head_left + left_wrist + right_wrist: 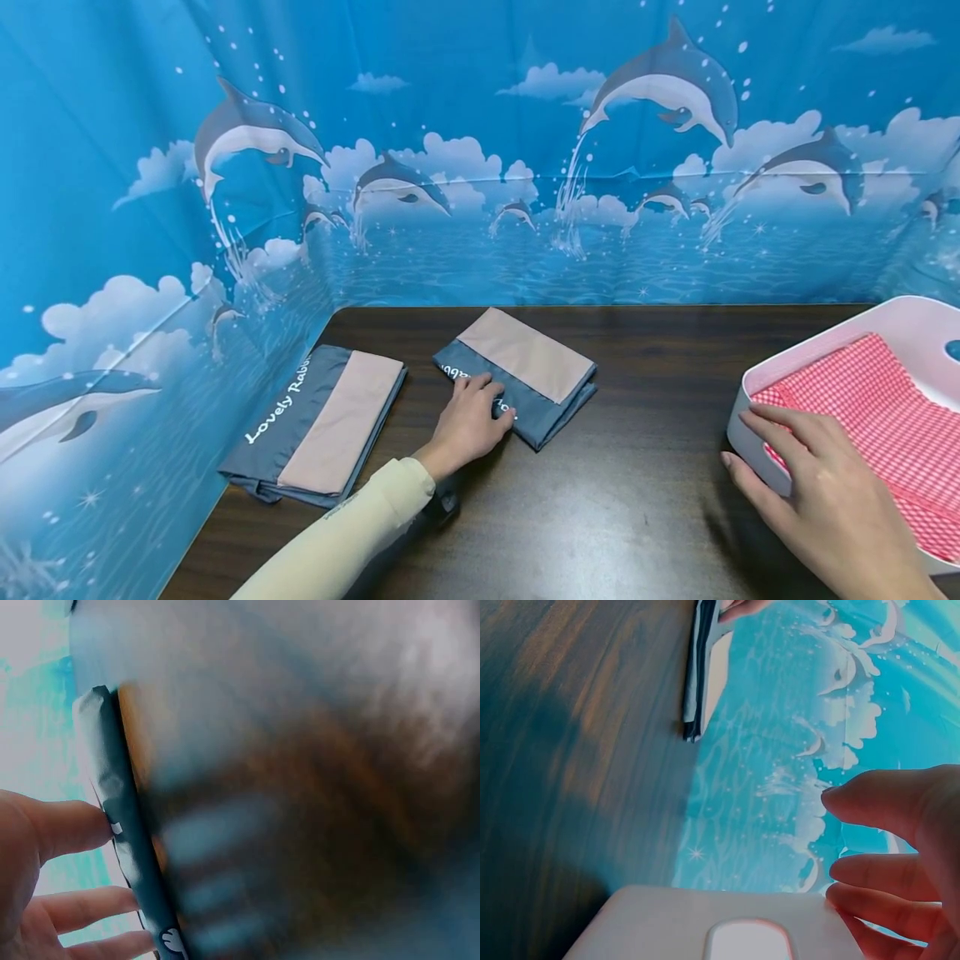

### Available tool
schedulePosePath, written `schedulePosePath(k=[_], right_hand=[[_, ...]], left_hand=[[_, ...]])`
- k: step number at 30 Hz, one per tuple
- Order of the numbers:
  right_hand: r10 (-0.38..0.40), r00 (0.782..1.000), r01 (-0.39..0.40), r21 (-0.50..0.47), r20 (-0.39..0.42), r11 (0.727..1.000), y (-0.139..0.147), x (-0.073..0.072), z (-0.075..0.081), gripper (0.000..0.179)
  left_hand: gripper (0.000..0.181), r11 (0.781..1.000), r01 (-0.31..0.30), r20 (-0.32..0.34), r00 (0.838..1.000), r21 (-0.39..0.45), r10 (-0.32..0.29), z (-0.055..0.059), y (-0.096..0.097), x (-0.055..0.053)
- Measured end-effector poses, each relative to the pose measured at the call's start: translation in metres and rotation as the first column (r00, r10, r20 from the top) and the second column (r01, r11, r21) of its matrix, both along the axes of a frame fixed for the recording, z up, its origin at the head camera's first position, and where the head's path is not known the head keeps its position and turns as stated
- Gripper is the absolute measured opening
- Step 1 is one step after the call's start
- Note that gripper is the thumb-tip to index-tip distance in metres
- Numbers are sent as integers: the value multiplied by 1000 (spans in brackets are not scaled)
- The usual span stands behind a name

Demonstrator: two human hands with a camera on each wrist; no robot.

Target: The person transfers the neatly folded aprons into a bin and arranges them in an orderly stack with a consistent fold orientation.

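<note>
Touches the lettered face of the middle bundle (534, 358) with the left hand (471, 421), fingers loosely bent and spread, thumb apart, perhaps to steady the folds on the table (615, 508). Cannot tell the pressure. Holds the right hand (832, 492) at the left wall of the box (660, 922), thumb wide of the slightly curved fingers, maybe to brace the rim; cannot tell about contact. Has a red checked cloth (847, 379) inside the box, likely as a lining. Has the left bundle (326, 425) lying flat, apart from both hands, lettering up, probably folded for neatness.
</note>
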State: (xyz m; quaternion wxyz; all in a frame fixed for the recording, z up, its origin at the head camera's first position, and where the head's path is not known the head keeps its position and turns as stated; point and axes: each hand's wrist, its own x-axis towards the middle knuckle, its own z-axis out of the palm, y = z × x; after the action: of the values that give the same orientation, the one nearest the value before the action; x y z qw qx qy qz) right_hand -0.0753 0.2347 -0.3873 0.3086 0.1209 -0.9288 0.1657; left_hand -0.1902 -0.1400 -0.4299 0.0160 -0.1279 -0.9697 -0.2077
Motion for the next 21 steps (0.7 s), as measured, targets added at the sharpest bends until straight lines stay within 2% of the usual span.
schedulePosePath(k=[3,6,10,14,18,19,21], right_hand=[[17,999,-16,13,-30,1000,-3,-1,2,106],[66,995,-64,28,-74,998,-9,-2,3,98],[119,989,-116,41,-85,992,-21,-5,4,92],[173,984,-172,34,-36,984,-33,-11,2,88],[239,970,-241,48,43,969,-42,-21,-7,48],[247,967,-250,57,66,966,-44,-23,-10,43],[256,962,-264,73,99,962,-49,-27,-16,45]], left_hand=[[44,1000,25,1,1000,10,-25,0,0,5],[43,998,48,44,998,37,-49,15,6,16],[44,996,85,68,994,33,-87,18,7,24],[44,993,117,78,990,32,-119,21,8,31],[43,988,148,68,986,30,-150,20,9,36],[43,987,157,64,985,27,-158,19,9,37],[43,985,171,59,983,19,-172,18,9,38]])
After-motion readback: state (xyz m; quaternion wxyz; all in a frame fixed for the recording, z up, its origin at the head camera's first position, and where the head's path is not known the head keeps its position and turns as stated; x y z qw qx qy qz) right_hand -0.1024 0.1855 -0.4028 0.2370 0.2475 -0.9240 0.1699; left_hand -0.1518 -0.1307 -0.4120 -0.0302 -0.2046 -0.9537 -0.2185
